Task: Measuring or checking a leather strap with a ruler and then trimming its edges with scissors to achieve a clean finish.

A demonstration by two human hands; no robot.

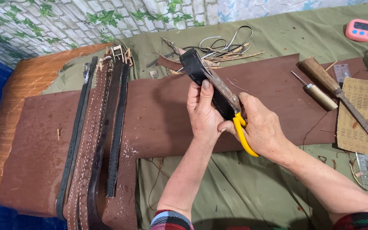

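Olive-green cloth (252,187) covers the worktable, with a large sheet of reddish-brown leather (167,115) spread across it. Several long dark and brown stitched leather belts (99,132) lie side by side on the sheet's left part. Above the sheet's middle, the left hand (204,114) grasps a black leather strap (199,74), held upright, while the right hand (263,130) clenches yellow-handled scissors (231,106) whose blades lie along the strap. Two wooden-handled tools (320,83) rest to the right.

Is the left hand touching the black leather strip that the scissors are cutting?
Touching. The head view shows the left hand wrapped around the black leather strip, its thumb pressed flat on it, beside the yellow-handled scissors held in the right hand.
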